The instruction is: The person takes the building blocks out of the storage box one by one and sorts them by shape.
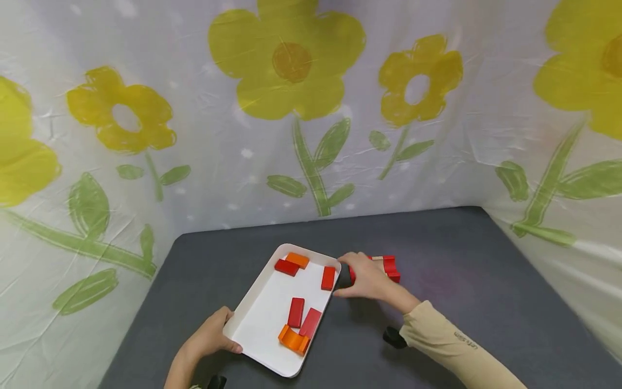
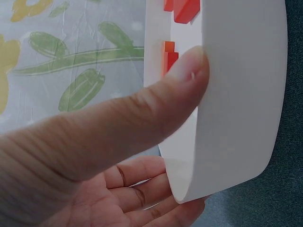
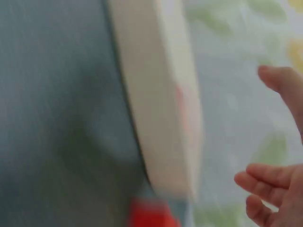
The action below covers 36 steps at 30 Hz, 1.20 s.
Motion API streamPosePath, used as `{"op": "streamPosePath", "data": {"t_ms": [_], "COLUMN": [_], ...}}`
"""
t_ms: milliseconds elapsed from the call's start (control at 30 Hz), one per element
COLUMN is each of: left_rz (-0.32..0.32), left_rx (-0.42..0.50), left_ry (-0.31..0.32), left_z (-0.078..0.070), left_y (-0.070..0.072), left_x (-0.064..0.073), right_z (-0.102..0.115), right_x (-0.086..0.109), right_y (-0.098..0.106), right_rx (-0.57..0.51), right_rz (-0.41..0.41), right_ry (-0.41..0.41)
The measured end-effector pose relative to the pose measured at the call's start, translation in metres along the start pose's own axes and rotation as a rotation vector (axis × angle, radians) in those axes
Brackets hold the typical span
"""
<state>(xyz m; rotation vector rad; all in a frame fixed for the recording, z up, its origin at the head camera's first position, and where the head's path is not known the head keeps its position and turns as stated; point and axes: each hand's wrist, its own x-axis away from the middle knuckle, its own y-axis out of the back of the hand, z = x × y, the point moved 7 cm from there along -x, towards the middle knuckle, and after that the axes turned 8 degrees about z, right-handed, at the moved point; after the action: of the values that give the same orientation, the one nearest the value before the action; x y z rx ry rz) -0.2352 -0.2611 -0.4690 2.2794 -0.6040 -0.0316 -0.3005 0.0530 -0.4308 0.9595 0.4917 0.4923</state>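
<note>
A white rectangular tray (image 1: 257,319) lies at a slant on the dark table, with several red blocks (image 1: 296,312), an orange block (image 1: 297,260) and an orange arched block (image 1: 291,340) inside. My left hand (image 1: 209,336) grips the tray's near left corner, thumb over the rim and fingers outside and beneath. Close to the tray's far right corner is my right hand (image 1: 363,278). Its thumb and fingers stand apart with nothing between them in the right wrist view. Partly behind that hand is a group of red blocks (image 1: 390,266) with a pale wood-coloured piece.
The dark table (image 1: 427,232) reaches back to a pale curtain (image 1: 209,151) printed with yellow flowers. Black wrist-worn devices (image 1: 394,337) sit below both wrists. The right wrist view is blurred, with a red thing (image 3: 152,215) low beside the tray.
</note>
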Motion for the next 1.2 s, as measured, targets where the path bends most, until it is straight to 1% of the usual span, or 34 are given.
{"op": "streamPosePath", "data": {"t_ms": [67, 100, 167, 233, 400, 467, 567, 633, 733, 833, 933, 1067, 1200], "left_rz": [-0.005, -0.008, -0.012, -0.017, -0.013, -0.012, -0.014, -0.014, -0.011, -0.007, -0.005, -0.014, -0.02], "left_rx": [-0.009, -0.012, -0.019, -0.021, -0.015, -0.016, -0.015, -0.012, -0.012, -0.007, 0.0, 0.004, 0.004], "left_ry": [0.011, 0.012, 0.016, 0.013, 0.017, 0.025, 0.032, 0.028, 0.01, 0.006, 0.018, 0.028, 0.03], "left_z": [0.0, 0.0, 0.0, 0.0, 0.001, 0.002, 0.001, 0.0, -0.001, 0.0, 0.002, 0.003, 0.002], "left_y": [0.0, 0.001, 0.001, 0.001, 0.0, 0.001, 0.003, 0.003, 0.002, 0.0, -0.001, -0.001, 0.0], "left_x": [-0.001, -0.001, -0.002, -0.003, -0.004, -0.004, -0.002, -0.002, -0.002, -0.002, 0.0, 0.002, 0.003], "right_z": [0.022, 0.032, 0.05, 0.062, 0.08, 0.084, 0.087, 0.088, 0.09, 0.093, 0.096, 0.099, 0.103], "right_x": [-0.003, -0.004, -0.006, -0.007, -0.01, -0.011, -0.012, -0.013, -0.012, -0.011, -0.01, -0.009, -0.01], "right_y": [-0.021, -0.031, -0.048, -0.061, -0.079, -0.085, -0.096, -0.101, -0.105, -0.107, -0.108, -0.109, -0.109], "right_rx": [0.019, 0.012, 0.017, 0.046, 0.165, 0.211, 0.3, 0.357, 0.406, 0.42, 0.414, 0.406, 0.402], "right_rz": [0.009, 0.017, 0.024, 0.036, 0.09, 0.138, 0.245, 0.315, 0.369, 0.4, 0.439, 0.466, 0.447], "right_ry": [0.062, 0.085, 0.108, 0.114, 0.05, 0.004, -0.074, -0.119, -0.156, -0.159, -0.155, -0.15, -0.138]}}
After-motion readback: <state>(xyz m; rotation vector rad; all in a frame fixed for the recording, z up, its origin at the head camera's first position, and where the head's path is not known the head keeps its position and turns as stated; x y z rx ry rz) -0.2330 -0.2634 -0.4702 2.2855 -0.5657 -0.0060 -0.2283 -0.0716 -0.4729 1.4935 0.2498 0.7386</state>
